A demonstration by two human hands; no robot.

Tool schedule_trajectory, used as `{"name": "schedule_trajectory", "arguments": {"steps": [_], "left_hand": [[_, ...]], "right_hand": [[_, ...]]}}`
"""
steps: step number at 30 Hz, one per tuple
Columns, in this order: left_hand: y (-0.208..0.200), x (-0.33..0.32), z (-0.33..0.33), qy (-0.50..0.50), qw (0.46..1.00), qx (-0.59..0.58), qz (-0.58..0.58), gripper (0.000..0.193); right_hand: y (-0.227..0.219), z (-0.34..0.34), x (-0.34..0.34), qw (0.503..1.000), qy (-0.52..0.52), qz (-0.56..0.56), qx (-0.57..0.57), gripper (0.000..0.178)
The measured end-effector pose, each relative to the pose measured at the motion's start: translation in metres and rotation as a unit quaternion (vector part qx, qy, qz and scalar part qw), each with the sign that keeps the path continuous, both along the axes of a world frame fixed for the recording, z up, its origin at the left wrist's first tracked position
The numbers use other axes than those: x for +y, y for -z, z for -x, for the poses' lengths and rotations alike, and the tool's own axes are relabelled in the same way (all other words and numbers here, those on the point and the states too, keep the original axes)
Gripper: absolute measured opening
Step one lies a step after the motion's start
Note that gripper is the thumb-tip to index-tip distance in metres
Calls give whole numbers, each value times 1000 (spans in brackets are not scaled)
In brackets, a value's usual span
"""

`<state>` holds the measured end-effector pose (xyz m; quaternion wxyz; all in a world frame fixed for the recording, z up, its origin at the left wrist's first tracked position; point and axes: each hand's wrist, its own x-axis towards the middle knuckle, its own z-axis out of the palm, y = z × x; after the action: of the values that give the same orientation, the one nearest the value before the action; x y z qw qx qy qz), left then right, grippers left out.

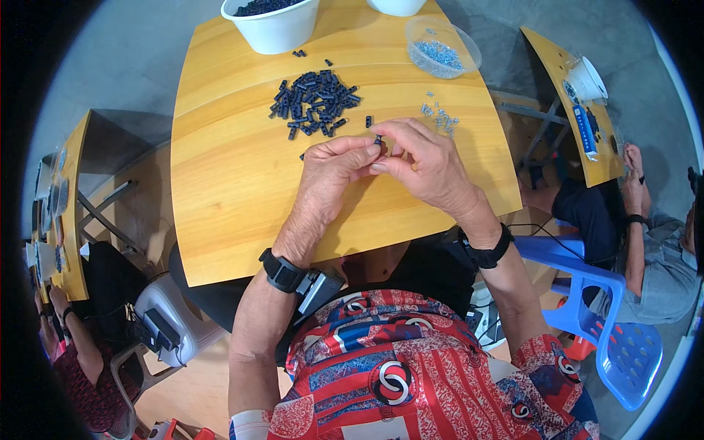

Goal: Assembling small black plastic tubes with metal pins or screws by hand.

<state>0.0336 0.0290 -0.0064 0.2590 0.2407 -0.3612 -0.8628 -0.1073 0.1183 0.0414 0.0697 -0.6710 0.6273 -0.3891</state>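
Above the yellow wooden table, both my hands meet fingertip to fingertip. My left hand pinches a small black plastic part between thumb and fingers. My right hand is closed at the same part, its forefinger over the top and its thumb against the near side. The fingers hide most of the part. A heap of similar black parts lies just beyond my left hand, and one loose black part lies beyond the fingertips. Small silvery pieces, apparently screws, are scattered beyond my right hand.
A white tub of black parts stands at the far left, a clear plastic bowl of silvery pieces at the far right. Another white tub is cut off at the top. People sit at side tables; a blue plastic chair stands right.
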Motion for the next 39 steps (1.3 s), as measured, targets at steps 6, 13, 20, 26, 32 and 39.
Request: {"name": "schedule_trajectory", "arguments": {"steps": [6,13,20,26,32,39], "left_hand": [[1,0,-1,0,1000,20,6,14],[-5,-1,-4,46,999,7,0,18],[-3,3,-1,57,996,-23,59,16],[-7,5,3,40,992,-71,99,14],[-6,8,4,50,981,-108,151,14],[-16,17,6,49,972,-135,186,16]], "right_hand": [[2,-1,0,992,6,47,117,28],[6,3,1,991,11,86,101,25],[15,1,7,995,8,64,81,26],[8,3,9,991,30,56,121,26],[12,6,11,976,-12,49,211,18],[6,9,12,935,-47,49,349,14]]}}
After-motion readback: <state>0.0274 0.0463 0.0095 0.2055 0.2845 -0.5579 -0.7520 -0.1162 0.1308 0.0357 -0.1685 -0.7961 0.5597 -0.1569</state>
